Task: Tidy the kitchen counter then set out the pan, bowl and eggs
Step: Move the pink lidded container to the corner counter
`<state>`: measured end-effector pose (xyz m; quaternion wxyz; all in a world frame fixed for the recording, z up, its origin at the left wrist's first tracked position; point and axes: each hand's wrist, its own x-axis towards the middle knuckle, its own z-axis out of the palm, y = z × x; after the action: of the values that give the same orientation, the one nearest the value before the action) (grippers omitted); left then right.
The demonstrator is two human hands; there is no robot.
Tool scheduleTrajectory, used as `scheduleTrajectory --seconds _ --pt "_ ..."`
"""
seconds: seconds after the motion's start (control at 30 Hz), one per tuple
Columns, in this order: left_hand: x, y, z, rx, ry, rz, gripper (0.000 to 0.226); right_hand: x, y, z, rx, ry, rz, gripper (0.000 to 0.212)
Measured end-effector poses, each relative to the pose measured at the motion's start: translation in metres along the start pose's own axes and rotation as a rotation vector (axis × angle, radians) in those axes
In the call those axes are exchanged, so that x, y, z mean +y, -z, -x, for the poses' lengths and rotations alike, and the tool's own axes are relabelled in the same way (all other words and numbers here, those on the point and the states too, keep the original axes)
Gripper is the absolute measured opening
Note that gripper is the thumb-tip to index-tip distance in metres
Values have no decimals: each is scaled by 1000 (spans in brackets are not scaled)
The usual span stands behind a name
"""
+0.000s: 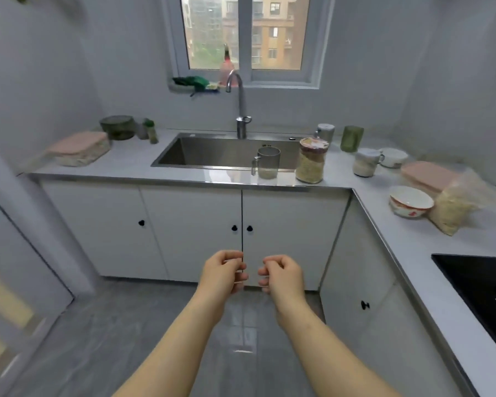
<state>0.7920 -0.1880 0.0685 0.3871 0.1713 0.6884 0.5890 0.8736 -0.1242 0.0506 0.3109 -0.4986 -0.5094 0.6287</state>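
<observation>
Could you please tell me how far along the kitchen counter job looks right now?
Done: nothing visibly; the grain jar, left pink-lidded box and grain bag stand scattered on the counter. In hand: nothing; the left hand and right hand are loosely curled and empty. Left: all the tidying; a bowl sits on the right side, but no pan or eggs are in view.

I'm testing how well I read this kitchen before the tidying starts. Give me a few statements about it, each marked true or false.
1. The left hand and the right hand hold nothing. True.
2. The tall jar stands right of the glass mug, at the front edge of the sink. True.
3. The red-and-white bowl lies in the sink. False: it stands on the right counter, beside the bag of grain.
4. The cabinet doors below the sink hang open. False: they are closed.
</observation>
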Motion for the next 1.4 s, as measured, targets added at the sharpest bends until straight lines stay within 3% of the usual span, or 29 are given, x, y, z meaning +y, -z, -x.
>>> scheduleTrajectory --seconds 0.57,1.1,1.27,1.4 --pt "79 136 -234 417 16 170 16 -70 -235 -195 -411 -40 115 18" --pt "140 372 -430 521 18 147 17 -108 -533 -287 -477 -64 108 13" --pt "150 409 -492 534 84 179 17 -107 -587 -326 -465 -123 148 12" --pt "164 435 -543 651 81 200 21 -116 -636 -373 -553 -145 177 12"
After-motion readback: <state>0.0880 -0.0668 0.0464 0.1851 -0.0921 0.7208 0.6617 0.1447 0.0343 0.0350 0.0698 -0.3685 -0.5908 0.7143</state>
